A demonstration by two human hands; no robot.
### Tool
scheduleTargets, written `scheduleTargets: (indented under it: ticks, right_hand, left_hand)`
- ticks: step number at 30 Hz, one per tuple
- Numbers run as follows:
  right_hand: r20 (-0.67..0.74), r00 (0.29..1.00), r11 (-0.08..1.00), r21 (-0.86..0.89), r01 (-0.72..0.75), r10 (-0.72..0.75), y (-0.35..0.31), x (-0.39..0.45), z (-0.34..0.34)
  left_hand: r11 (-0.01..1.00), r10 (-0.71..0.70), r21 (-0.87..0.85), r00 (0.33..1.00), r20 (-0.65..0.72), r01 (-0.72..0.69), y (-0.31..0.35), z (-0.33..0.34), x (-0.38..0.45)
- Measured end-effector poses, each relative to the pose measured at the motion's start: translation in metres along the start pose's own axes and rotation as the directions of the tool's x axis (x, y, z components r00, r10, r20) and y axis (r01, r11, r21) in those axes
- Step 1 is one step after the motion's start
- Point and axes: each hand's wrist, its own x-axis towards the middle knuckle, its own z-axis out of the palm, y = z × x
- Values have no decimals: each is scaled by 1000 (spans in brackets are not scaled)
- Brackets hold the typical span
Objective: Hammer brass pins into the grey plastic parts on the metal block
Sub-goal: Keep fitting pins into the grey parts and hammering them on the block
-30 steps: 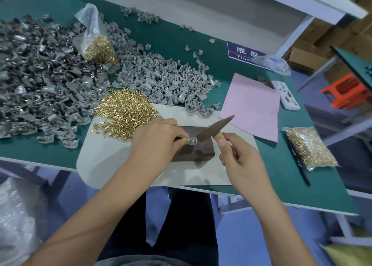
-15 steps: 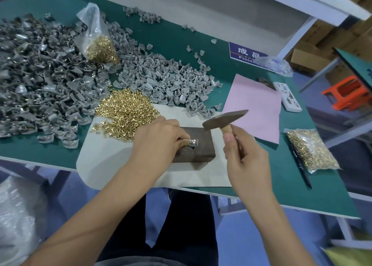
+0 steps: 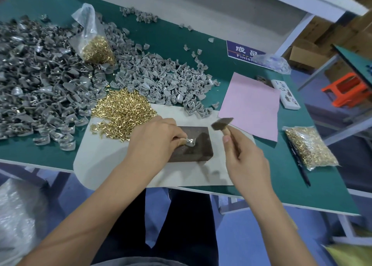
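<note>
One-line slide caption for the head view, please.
Left hand pinches a grey part on the metal block; right hand holds the hammer raised.

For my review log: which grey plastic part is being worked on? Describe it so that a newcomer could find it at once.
Start at the dark metal block on the pale sheet at the near table edge. On the block's top, at the left hand's fingertips, sits the grey plastic part. Unlike the parts heaped behind on the green mat, it lies alone on the block, pinched in place.

Left hand (image 3: 155, 142) pinching — right hand (image 3: 244, 161) gripping, raised.
</note>
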Motion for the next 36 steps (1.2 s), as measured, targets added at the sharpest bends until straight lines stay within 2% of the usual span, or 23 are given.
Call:
scheduleTargets:
  ticks: [3,6,8,10,13,16,20,23,25,27,30,33,36]
  right_hand:
    - [-27,996,989,-120,-90,87,12,-1,9]
    - [11,979,978,-51,-204,205,16,-7,17]
    - [23,972,968,-96,-232,235,11,-13,23]
    - [-54,984,976,-132,-174,168,3,-17,26]
    - [-115,988,985,125,115,-101,-26,-22,29]
    - [-39,943,935,127,332,-330,-59,-25,47]
    - [49,902,901,97,424,-430,-95,-19,77]
    - [87,835,835,157,527,-543,-123,-20,104]
    - [93,806,806,179,564,-585,-140,-24,124]
    - [115,807,813,164,559,-579,-157,-28,142]
    - [171,804,822,151,550,-569,-177,-29,159]
    - [117,817,818,208,536,-565,-190,-23,166]
    - [108,827,833,126,539,-552,-201,-7,168]
  left_hand:
    - [1000,-9,-1,1000,7,9,1,1,-1]
    - [1000,8,-12,1000,4,-8,0,1,-5]
    - [999,27,-31,1000,-4,-28,0,2,-13]
    - [997,31,-74,999,-22,-33,-1,3,-24]
    - [987,-6,-161,997,-76,-6,-9,1,-42]
    - [975,-87,-216,985,-147,54,-27,-7,-56]
    - [968,-193,-196,964,-181,157,-66,-23,-77]
    - [959,-259,-168,944,-203,226,-96,-34,-97]
    - [949,-310,-129,928,-205,289,-113,-38,-107]
    - [937,-348,-93,916,-199,335,-128,-39,-115]
    - [935,-354,-79,906,-231,346,-145,-41,-121]
    - [931,-360,-35,895,-262,364,-155,-44,-118]
    - [908,-400,8,872,-283,419,-160,-46,-111]
